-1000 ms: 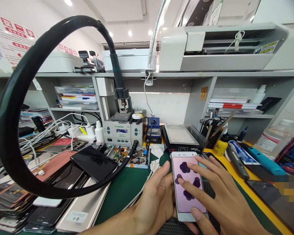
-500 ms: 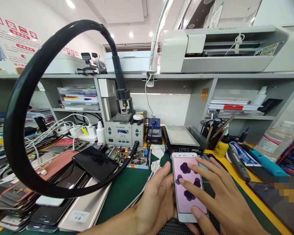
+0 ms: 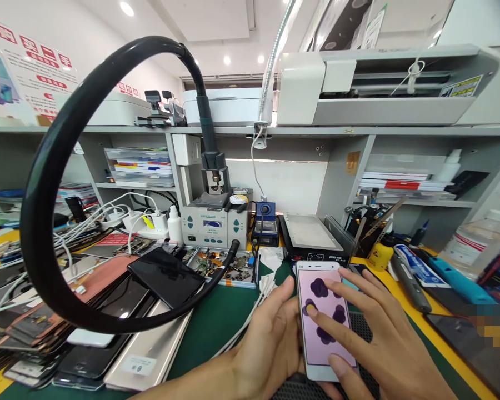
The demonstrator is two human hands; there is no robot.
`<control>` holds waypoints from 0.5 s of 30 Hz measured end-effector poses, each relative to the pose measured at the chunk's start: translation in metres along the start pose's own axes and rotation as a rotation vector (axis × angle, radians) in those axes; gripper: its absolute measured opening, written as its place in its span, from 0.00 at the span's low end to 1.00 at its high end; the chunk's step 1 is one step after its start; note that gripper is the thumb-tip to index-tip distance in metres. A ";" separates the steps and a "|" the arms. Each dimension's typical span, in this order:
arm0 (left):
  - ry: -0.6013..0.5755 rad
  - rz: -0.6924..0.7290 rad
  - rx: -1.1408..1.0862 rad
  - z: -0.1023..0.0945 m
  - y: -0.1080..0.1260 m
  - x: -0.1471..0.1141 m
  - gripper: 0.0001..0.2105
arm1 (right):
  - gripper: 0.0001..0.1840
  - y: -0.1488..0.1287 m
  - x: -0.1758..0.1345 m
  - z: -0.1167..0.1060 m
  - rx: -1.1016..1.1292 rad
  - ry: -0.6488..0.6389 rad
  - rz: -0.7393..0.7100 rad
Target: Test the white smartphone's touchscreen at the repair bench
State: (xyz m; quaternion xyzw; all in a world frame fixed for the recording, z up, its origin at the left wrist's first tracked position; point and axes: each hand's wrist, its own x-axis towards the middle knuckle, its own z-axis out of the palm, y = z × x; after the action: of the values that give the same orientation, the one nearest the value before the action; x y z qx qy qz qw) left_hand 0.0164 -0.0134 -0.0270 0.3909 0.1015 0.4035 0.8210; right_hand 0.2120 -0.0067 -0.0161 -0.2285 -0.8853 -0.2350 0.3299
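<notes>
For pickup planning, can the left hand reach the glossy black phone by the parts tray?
Probably not: the left hand supports a white smartphone; a black hose curves before the glossy black phone.

We find the right hand (image 3: 379,333) covering part of the white phone (image 3: 328,303), which hides some fingers of the left hand (image 3: 270,336); a pixelated patch (image 3: 498,328) blurs the right edge.

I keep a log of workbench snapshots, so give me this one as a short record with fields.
Left hand: holds the white phone from its left side
Right hand: spread over the phone
Screen: lit, pink with dark purple shapes
Behind phone: flat-topped unit
Left side: dark glossy panel on a pile; looped black hose
Right side: yellow bottle, blue-and-white tube
Unclear: whether the right fingertips touch the glass
</notes>
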 end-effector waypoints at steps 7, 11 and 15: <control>0.007 0.010 -0.005 0.003 0.001 -0.001 0.31 | 0.21 -0.005 0.001 0.000 -0.005 0.001 0.016; 0.013 0.016 -0.001 0.003 0.001 0.000 0.31 | 0.20 -0.002 0.001 0.001 -0.009 0.007 0.009; 0.004 0.008 -0.014 0.003 0.000 0.001 0.32 | 0.21 0.000 -0.001 0.003 -0.018 0.007 0.002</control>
State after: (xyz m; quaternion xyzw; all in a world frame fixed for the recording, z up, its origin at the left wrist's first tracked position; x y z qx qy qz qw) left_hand 0.0186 -0.0146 -0.0251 0.3845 0.0988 0.4085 0.8219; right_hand 0.2111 -0.0047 -0.0189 -0.2315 -0.8817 -0.2436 0.3311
